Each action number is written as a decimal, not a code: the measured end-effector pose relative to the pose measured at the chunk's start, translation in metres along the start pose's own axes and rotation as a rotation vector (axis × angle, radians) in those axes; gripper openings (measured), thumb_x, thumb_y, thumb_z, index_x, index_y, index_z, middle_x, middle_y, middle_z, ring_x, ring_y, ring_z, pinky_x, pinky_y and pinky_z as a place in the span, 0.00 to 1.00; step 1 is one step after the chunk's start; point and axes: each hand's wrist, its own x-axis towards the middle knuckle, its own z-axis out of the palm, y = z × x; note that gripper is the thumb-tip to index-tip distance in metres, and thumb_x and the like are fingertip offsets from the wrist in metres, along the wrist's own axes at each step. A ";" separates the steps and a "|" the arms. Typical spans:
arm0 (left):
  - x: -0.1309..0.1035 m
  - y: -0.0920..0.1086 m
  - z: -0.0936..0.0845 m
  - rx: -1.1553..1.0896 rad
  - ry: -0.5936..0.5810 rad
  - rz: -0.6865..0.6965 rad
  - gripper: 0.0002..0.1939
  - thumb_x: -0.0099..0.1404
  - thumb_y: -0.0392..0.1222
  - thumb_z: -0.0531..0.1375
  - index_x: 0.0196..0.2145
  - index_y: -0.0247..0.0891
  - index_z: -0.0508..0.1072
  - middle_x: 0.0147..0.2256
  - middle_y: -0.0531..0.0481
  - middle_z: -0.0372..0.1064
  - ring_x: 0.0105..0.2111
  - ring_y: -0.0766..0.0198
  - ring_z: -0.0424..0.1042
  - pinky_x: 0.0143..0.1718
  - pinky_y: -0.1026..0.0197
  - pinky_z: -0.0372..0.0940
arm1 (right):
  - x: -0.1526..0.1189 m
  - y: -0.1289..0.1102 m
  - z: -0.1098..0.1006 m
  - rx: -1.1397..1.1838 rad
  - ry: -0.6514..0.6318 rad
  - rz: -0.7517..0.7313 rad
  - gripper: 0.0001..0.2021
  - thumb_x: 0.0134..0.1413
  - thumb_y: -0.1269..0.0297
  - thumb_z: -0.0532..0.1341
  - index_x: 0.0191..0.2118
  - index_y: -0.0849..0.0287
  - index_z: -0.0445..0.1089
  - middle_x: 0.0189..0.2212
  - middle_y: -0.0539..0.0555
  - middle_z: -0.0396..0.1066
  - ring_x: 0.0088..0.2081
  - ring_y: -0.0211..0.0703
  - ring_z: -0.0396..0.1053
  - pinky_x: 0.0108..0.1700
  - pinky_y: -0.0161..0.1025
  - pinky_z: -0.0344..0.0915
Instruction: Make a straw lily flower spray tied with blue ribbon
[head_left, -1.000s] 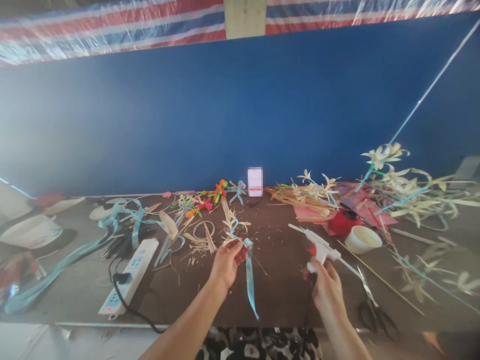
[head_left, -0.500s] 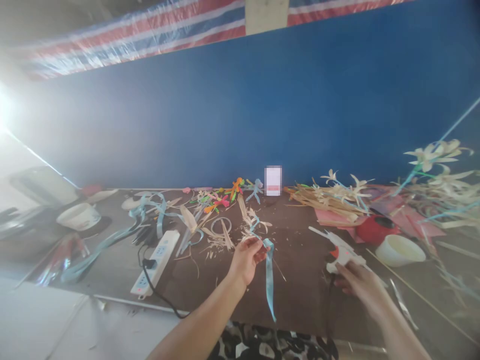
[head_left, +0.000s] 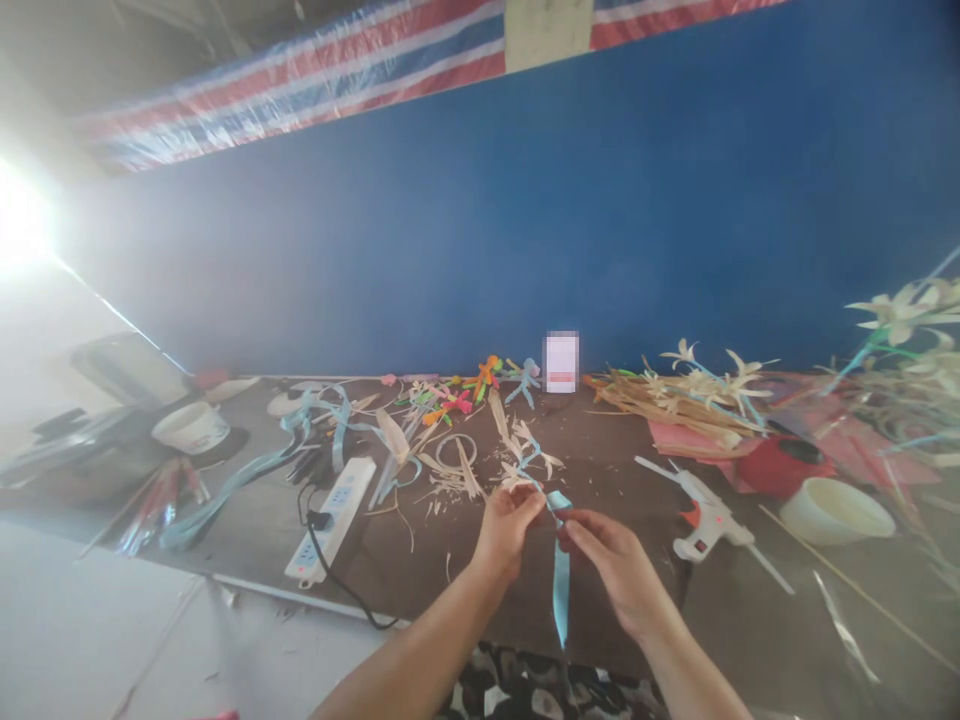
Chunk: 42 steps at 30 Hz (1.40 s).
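Note:
My left hand (head_left: 511, 522) pinches the stem of a pale husk flower (head_left: 525, 450), partly wrapped in light blue ribbon; the fingers hide some of the stem. From that spot the blue ribbon (head_left: 561, 600) hangs toward the table edge. Close beside it, my right hand (head_left: 611, 560) has its thumb and fingers closed on the ribbon just below the stem. A white glue gun (head_left: 709, 515) with an orange trigger lies on the dark table to the right, its glue stick poking out behind.
A power strip (head_left: 331, 525) with a black plug lies left. Beyond are husk scraps (head_left: 461, 470), colourful figures (head_left: 486, 378) and more blue ribbon (head_left: 232, 480). At right stand a white cup (head_left: 836, 510), a red object (head_left: 784, 462) and husk flowers (head_left: 739, 378); scissors-like metal (head_left: 847, 630) lies nearer.
My right hand has let go of the glue gun, now lying on the table, and moved left to the ribbon. My left hand keeps its hold; the view has shifted slightly left.

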 end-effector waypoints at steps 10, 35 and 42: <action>-0.001 -0.006 -0.007 0.033 0.040 0.025 0.08 0.46 0.39 0.63 0.26 0.34 0.70 0.22 0.53 0.66 0.22 0.70 0.62 0.27 0.67 0.57 | 0.007 0.015 0.019 -0.085 0.108 -0.075 0.11 0.43 0.57 0.59 0.23 0.61 0.66 0.12 0.45 0.60 0.14 0.33 0.56 0.16 0.30 0.52; -0.002 -0.009 -0.016 -0.188 -0.250 -0.221 0.11 0.52 0.34 0.58 0.36 0.36 0.63 0.24 0.52 0.65 0.19 0.67 0.67 0.25 0.64 0.59 | 0.014 0.024 0.022 0.920 -0.172 0.424 0.06 0.40 0.69 0.62 0.24 0.63 0.63 0.15 0.43 0.57 0.13 0.23 0.51 0.13 0.22 0.48; -0.001 -0.008 -0.013 -0.157 -0.195 -0.206 0.13 0.49 0.35 0.60 0.33 0.38 0.62 0.21 0.55 0.64 0.18 0.66 0.66 0.18 0.65 0.60 | 0.017 0.030 0.025 0.873 -0.111 0.419 0.06 0.39 0.68 0.63 0.24 0.62 0.63 0.14 0.43 0.58 0.12 0.24 0.52 0.12 0.23 0.50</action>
